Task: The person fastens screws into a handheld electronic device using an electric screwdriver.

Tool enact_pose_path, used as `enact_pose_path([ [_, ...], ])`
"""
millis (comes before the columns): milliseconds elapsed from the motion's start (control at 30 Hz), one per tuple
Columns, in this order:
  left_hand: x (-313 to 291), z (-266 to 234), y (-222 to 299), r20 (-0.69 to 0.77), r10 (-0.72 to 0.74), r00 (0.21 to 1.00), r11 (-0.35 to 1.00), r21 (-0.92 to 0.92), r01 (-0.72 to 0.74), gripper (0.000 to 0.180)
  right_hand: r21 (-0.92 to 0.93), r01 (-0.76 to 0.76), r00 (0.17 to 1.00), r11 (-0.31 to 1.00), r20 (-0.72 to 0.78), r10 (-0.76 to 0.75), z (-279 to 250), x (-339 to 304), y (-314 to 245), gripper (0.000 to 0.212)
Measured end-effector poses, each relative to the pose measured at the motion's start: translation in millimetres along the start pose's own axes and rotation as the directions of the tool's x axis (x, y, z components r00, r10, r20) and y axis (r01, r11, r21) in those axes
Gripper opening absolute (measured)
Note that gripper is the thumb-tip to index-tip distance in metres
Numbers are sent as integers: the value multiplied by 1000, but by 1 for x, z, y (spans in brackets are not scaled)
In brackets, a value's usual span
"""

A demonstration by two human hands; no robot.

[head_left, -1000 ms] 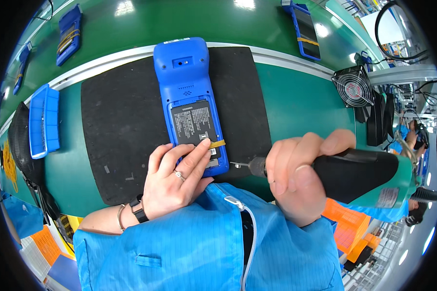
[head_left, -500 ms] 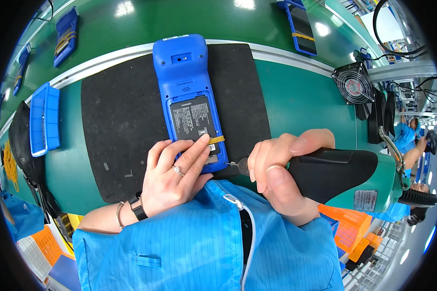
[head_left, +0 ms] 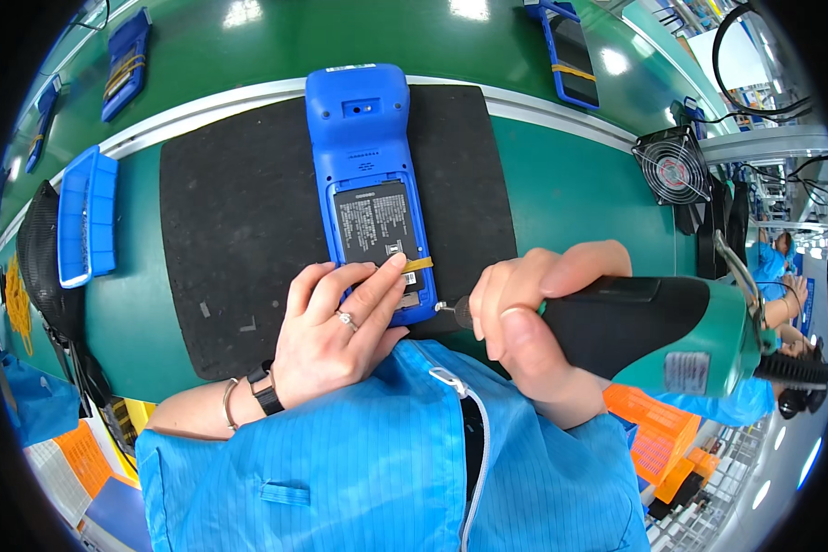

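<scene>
A blue handheld terminal (head_left: 360,120) lies back side up, its dark battery (head_left: 370,221) showing. A yellow rubber band (head_left: 419,264) crosses its near part. My left hand (head_left: 336,322) grips this near end, fingers laid over the battery and band, the thumb by the bottom edge. In my right hand (head_left: 534,308) is a green and black electric screwdriver (head_left: 630,331), held level with its bit pointing left. The bit's tip is beside the terminal's near right corner. Something small and shiny shows at that tip, too small to make out for certain.
Under the terminal is a black mat (head_left: 239,230) on the green table. A blue bin (head_left: 87,221) stands at left, near yellow rubber bands (head_left: 17,304). At right is a small fan (head_left: 672,167). Banded terminals (head_left: 126,69) lie beyond the pale rail. Co-workers (head_left: 782,304) are far right.
The terminal has shifted slightly to the right, with my left hand still on it. The screwdriver's tip stays by the corner, and a small shiny bit now shows there.
</scene>
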State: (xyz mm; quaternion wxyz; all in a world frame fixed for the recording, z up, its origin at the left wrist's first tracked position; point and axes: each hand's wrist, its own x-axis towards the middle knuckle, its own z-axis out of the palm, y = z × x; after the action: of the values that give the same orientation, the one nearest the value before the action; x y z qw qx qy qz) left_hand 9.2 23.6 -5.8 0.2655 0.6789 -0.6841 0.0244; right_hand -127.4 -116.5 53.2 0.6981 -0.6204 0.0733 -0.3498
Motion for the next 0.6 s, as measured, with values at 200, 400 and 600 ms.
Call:
enact_pose_path([
  [200, 0, 0, -1, 16, 9, 1000, 1000, -1, -9, 49, 56, 73, 991, 996, 108, -79, -1, 1, 4, 31],
  [400, -1, 1, 0, -1, 2, 1000, 1000, -6, -2, 50, -71, 21, 1000, 997, -11, -22, 10, -5, 0, 19],
  [600, 0, -2, 3, -7, 2, 1000, 1000, 9, -2, 49, -167, -26, 999, 986, 22, 30, 9, -2, -10, 30],
])
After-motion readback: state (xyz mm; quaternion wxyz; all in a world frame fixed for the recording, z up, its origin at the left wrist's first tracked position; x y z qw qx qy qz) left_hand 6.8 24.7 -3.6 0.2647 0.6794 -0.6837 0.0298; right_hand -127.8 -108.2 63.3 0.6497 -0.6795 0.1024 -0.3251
